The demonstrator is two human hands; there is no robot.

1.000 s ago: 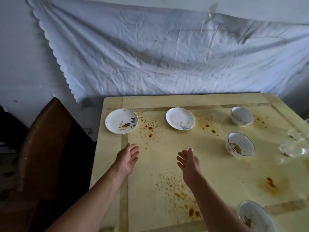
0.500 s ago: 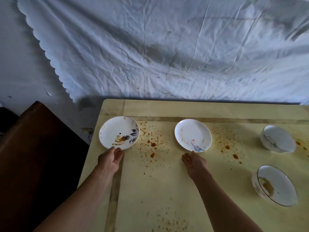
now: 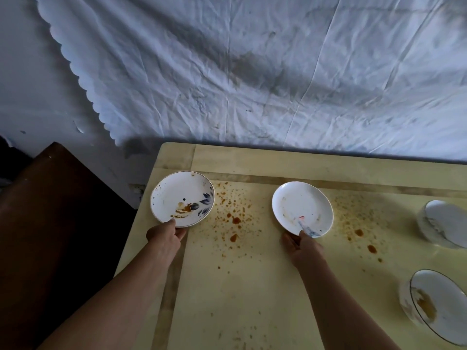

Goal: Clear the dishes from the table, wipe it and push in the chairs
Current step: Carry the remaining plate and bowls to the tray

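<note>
The left hand (image 3: 165,236) pinches the near rim of the blue-leaf plate (image 3: 182,199) at the table's (image 3: 252,286) left corner. The right hand (image 3: 302,246) grips the plain plate (image 3: 302,208), mid-table. Sauce spots (image 3: 233,221) lie between; two bowls (image 3: 439,304) sit right.

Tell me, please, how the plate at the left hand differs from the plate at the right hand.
The left plate has a gold rim, a blue leaf pattern and a brown sauce smear; the right plate has a plain rim and only faint streaks with a small red and blue mark. The left plate sits at the table's corner, the right plate nearer the middle. Both are small, white, and held at the near edge.
</note>
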